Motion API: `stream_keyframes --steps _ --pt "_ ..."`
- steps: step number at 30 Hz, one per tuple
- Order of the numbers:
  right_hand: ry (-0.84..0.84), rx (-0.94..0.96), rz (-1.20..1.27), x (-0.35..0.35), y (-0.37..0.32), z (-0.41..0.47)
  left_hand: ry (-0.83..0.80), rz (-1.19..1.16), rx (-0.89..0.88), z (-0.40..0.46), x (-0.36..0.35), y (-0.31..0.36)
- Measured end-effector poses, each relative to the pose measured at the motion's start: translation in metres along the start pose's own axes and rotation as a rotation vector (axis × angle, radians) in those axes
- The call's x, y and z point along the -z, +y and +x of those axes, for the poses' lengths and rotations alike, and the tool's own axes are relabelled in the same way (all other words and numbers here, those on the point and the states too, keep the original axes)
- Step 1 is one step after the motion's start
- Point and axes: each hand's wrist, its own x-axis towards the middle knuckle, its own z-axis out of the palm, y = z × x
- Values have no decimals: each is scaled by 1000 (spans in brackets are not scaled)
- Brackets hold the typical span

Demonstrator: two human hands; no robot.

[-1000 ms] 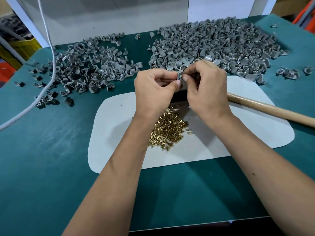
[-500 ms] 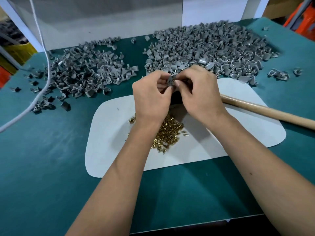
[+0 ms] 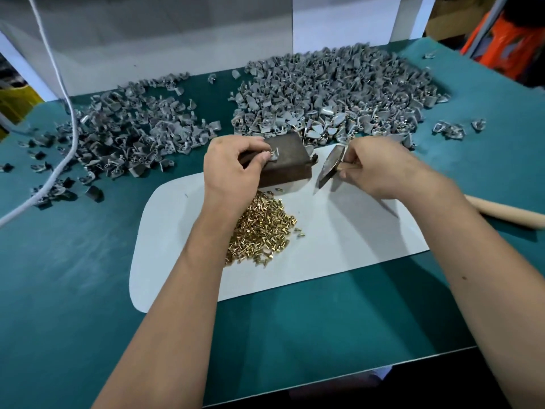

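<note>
Grey clip (image 3: 274,155) pinched on metal block (image 3: 290,169) by left grip (image 3: 233,169), right grip (image 3: 383,169) apparently closed round hammer (image 3: 329,168)

Green table (image 3: 73,290) bears white mat (image 3: 354,246), cord (image 3: 71,137), left parts heap (image 3: 132,137) and larger right parts heap (image 3: 339,90).

Readable text: none is showing anywhere in the view.
Metal block (image 3: 290,165): dark faces are showing no legible stamp.
Hammer (image 3: 330,168): head and handle are carrying no readable mark.
Grey piece (image 3: 275,154): appearing too small to tell any marking.
White mat (image 3: 339,246): lying blank.
</note>
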Motion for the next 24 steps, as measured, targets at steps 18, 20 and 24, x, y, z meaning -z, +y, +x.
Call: stream_keyframes --steps 18,20,24 --pt "264 205 340 31 -68 -4 -55 -119 103 6 2 -7" --pt "322 214 387 38 -74 -1 -56 -114 83 5 3 -6" --pt "314 242 346 39 -80 5 -39 -135 61 4 1 -5"
